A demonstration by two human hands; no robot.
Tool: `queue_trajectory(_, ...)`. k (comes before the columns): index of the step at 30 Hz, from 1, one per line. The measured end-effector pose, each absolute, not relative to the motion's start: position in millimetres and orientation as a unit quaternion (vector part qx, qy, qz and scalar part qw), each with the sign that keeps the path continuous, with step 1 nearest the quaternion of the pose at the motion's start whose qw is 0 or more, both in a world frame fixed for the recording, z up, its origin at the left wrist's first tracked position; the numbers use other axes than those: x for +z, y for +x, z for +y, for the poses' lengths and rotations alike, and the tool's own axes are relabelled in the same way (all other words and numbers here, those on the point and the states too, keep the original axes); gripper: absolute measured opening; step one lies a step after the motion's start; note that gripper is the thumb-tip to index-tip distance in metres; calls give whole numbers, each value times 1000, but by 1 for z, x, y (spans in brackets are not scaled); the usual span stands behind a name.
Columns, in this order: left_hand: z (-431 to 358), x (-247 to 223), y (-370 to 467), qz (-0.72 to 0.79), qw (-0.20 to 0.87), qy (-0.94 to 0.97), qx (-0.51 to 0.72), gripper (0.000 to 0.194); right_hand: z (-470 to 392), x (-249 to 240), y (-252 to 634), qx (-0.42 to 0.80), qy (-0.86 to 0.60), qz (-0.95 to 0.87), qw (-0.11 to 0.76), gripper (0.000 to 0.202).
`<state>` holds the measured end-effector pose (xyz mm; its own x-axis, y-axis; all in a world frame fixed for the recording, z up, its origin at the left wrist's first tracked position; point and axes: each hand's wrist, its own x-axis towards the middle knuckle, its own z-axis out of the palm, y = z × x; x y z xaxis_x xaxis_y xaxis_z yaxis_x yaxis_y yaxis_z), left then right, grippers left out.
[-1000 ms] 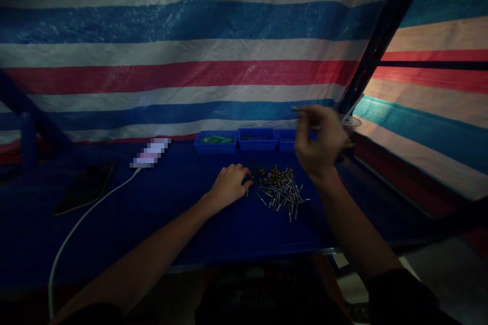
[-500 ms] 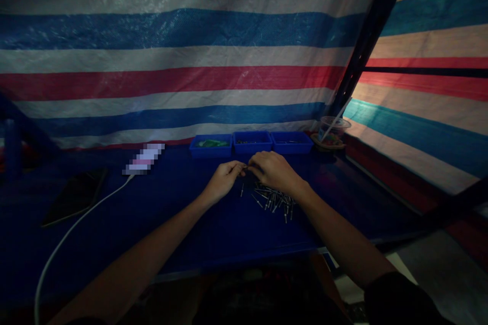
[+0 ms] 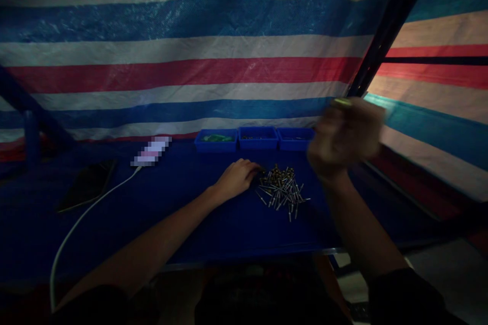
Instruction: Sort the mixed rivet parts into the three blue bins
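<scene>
On the blue table point(image 3: 224, 228) lies a pile of small metal pins point(image 3: 284, 194), with brass-coloured pieces at its back. My left hand point(image 3: 238, 177) rests at the left edge of the pile, fingers curled down toward it; whether they hold a piece is too dark to tell. Raised above the table to the right, my right hand point(image 3: 346, 134) is blurred by motion. A small yellowish piece point(image 3: 341, 103) shows at its fingertips, and its fingers look bent around it.
Three blue trays stand along the back: a left one point(image 3: 216, 148) with green contents, a middle one point(image 3: 258, 145) and a right one point(image 3: 293, 145). A lit phone point(image 3: 152, 151) with a white cable point(image 3: 86, 216) and a dark tablet-like object point(image 3: 88, 184) lie at the left.
My hands have parted. The right one has risen and moved right with a small yellowish piece, uncovering the pile. My left hand has shifted slightly right and down toward the pile. The view has shifted slightly.
</scene>
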<state>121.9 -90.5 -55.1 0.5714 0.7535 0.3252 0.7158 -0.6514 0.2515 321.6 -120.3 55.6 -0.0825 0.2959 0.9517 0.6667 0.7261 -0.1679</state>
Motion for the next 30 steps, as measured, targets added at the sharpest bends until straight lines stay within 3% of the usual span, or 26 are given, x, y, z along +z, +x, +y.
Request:
queue_trajectory(2,-83,-57,127,428,38,883,189,26,-97,55,322,-167,-471,-722,479,38)
queue_trajectory(5,-77,-59,132,445,25,878,175,25,-70,36,328,-84,-570,-794,191,42)
queue_trajectory(8,-79,-60,134,447,11,877,174,19,-62,6,334,-5,-569,-817,94,43)
queue_trajectory(14,-84,-60,131,458,38,862,213,20,-66,-23,315,107,-437,-884,130,28)
queue_trajectory(21,-80,-51,119,427,338,752,371,22,-76,-16,305,46,-352,-909,219,19)
queue_trajectory(25,-82,-46,116,394,453,680,422,28,-79,-11,305,-18,-321,-918,231,14)
queue_trajectory(27,-83,-45,115,396,466,665,428,34,-83,-6,306,-60,-309,-912,262,14)
queue_trajectory(30,-83,-45,115,433,374,715,402,35,-93,7,312,-149,-276,-855,413,18)
